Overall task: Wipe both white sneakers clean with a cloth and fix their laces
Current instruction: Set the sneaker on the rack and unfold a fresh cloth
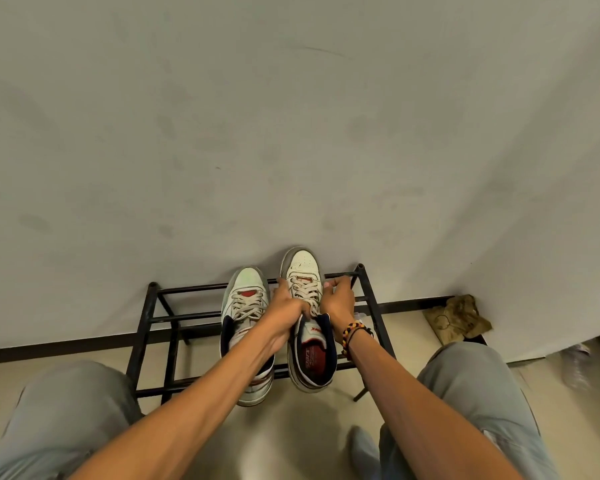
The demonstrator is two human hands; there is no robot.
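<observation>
Nearest us, our knees in grey trousers flank the black metal rack. On the rack's top bars, both white sneakers stand side by side, toes toward the wall. Our left hand and right hand clasp the right sneaker at its laces. The left sneaker sits just beside. A crumpled cloth lies on the floor right of the rack.

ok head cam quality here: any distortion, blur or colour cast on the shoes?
Head view: wide-angle bending curves the baseboard and wall edges; dim, warm light; greenish tint on the left sneaker's toe; right sneaker and both hands reasonably sharp; knees and floor at the frame bottom are soft.
</observation>
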